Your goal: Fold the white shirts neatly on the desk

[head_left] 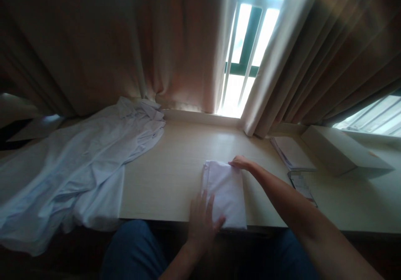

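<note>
A folded white cloth (226, 190) lies on the pale table (175, 167) near its front edge. My left hand (202, 221) rests flat on the cloth's near left corner, fingers stretched out. My right hand (239, 162) reaches to the cloth's far right corner, with its fingers closed on the edge of the fabric.
A large crumpled white garment (78, 163) spreads over the left of the table and hangs off its front. At the right lie a stack of papers (293, 152), a phone (302, 187) and a white box (343, 152). Brown curtains (94, 42) and a bright window (247, 42) stand behind.
</note>
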Tool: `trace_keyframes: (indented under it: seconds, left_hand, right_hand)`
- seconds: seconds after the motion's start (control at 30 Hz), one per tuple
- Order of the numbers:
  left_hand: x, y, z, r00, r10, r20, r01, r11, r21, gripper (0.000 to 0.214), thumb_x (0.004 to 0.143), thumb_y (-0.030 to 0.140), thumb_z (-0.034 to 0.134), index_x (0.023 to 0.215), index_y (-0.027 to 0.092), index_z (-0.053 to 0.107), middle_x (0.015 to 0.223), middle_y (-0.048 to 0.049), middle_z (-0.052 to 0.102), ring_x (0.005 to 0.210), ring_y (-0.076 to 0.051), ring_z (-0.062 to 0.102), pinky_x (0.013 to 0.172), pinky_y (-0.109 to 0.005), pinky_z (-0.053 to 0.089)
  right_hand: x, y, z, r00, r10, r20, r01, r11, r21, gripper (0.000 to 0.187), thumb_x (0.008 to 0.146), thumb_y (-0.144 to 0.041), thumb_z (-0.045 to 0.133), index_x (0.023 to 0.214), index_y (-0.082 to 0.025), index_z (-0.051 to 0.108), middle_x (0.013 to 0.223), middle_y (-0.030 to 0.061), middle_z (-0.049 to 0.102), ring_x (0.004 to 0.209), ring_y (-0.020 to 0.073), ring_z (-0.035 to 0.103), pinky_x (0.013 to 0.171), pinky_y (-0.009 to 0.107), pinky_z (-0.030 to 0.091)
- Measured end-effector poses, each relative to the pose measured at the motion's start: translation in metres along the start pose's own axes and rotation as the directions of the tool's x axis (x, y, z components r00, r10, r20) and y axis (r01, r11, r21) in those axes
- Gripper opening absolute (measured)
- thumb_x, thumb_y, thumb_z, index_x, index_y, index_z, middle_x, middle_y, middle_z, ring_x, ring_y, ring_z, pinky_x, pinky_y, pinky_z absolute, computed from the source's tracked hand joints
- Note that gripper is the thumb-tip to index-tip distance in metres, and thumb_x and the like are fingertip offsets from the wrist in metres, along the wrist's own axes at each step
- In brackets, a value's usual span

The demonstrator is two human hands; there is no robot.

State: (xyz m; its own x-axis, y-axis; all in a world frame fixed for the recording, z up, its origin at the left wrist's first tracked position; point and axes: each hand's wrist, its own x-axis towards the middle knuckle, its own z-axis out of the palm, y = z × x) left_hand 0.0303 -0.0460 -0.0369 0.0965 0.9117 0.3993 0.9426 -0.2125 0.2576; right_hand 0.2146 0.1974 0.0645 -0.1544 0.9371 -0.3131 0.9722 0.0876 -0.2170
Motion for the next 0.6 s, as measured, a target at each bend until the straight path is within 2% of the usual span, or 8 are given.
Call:
trace_keyframes:
  seconds: [0.1, 0.2, 0.3, 0.37, 0.47, 0.53, 0.6]
  left_hand:
    - [0.003, -0.001, 0.0, 1.0, -0.025, 0.015, 0.026, 0.999, -0.048, 0.072, 0.08, 0.056, 0.056, 0.142, 0.024, 0.038, 0.151, -0.0117, 0.033, 0.139, -0.034, 0.027, 0.111, -0.055, 0.023]
    - [0.018, -0.006, -0.007, 0.994, -0.104, 0.038, 0.108, 0.984, -0.141, 0.065, 0.082, 0.054, 0.054, 0.136, 0.021, 0.044, 0.14, -0.0123, 0.048, 0.129, -0.03, 0.042, 0.107, -0.05, 0.033]
    - [0.048, -0.009, -0.022, 0.982, -0.18, 0.06, 0.188, 0.962, -0.197, 0.049, 0.085, 0.047, 0.052, 0.125, 0.019, 0.052, 0.122, -0.0111, 0.06, 0.115, -0.025, 0.053, 0.1, -0.042, 0.04]
    - [0.072, -0.008, -0.03, 0.988, -0.145, 0.047, 0.151, 0.972, -0.18, 0.043, 0.084, 0.041, 0.055, 0.121, 0.019, 0.054, 0.121, -0.0116, 0.06, 0.116, -0.026, 0.051, 0.101, -0.042, 0.038]
    - [0.111, -0.003, -0.031, 0.994, -0.093, 0.057, 0.102, 0.978, -0.182, 0.045, 0.081, 0.04, 0.058, 0.12, 0.018, 0.056, 0.124, -0.0134, 0.058, 0.119, -0.027, 0.049, 0.104, -0.039, 0.034]
    - [0.136, -0.002, -0.023, 0.973, -0.198, 0.12, 0.22, 0.952, -0.211, 0.049, 0.081, 0.045, 0.057, 0.12, 0.014, 0.056, 0.121, -0.0155, 0.06, 0.117, -0.026, 0.052, 0.101, -0.037, 0.036]
    - [0.159, -0.007, -0.011, 0.897, -0.368, 0.244, 0.424, 0.873, -0.24, 0.053, 0.079, 0.05, 0.058, 0.116, 0.012, 0.059, 0.116, -0.0176, 0.063, 0.112, -0.026, 0.056, 0.095, -0.034, 0.04]
  right_hand:
    - [0.002, 0.0, 0.006, 1.0, 0.012, -0.024, -0.011, 0.999, 0.036, 0.037, 0.076, -0.047, 0.063, 0.056, -0.016, 0.065, 0.066, 0.008, 0.063, 0.077, 0.0207, 0.059, 0.067, 0.026, 0.04]
    - [0.003, 0.002, 0.012, 0.994, 0.006, -0.105, 0.004, 0.996, 0.091, 0.042, 0.081, -0.053, 0.057, 0.06, -0.017, 0.067, 0.067, 0.0071, 0.065, 0.08, 0.0208, 0.059, 0.068, 0.025, 0.039]
    - [0.0, 0.01, 0.014, 0.967, 0.036, -0.251, 0.004, 0.987, 0.159, 0.047, 0.093, -0.047, 0.038, 0.076, -0.017, 0.07, 0.077, 0.0075, 0.068, 0.08, 0.0182, 0.06, 0.069, 0.024, 0.039]
    - [-0.005, 0.018, 0.018, 0.935, 0.071, -0.347, 0.001, 0.979, 0.202, 0.049, 0.096, -0.04, 0.029, 0.088, -0.015, 0.069, 0.086, 0.0095, 0.069, 0.08, 0.0176, 0.061, 0.07, 0.024, 0.039]
    - [-0.019, 0.031, 0.028, 0.886, 0.095, -0.454, 0.027, 0.967, 0.253, 0.041, 0.095, -0.034, 0.032, 0.103, -0.012, 0.066, 0.101, 0.0116, 0.068, 0.092, 0.018, 0.061, 0.078, 0.024, 0.04]
    - [-0.03, 0.037, 0.04, 0.859, 0.092, -0.503, 0.056, 0.961, 0.27, 0.035, 0.093, -0.03, 0.038, 0.108, -0.011, 0.064, 0.109, 0.0116, 0.066, 0.101, 0.0179, 0.059, 0.085, 0.023, 0.039]
    - [-0.038, 0.038, 0.052, 0.842, 0.079, -0.534, 0.085, 0.958, 0.275, 0.032, 0.091, -0.028, 0.043, 0.11, -0.012, 0.063, 0.112, 0.011, 0.065, 0.105, 0.0178, 0.057, 0.091, 0.024, 0.038]
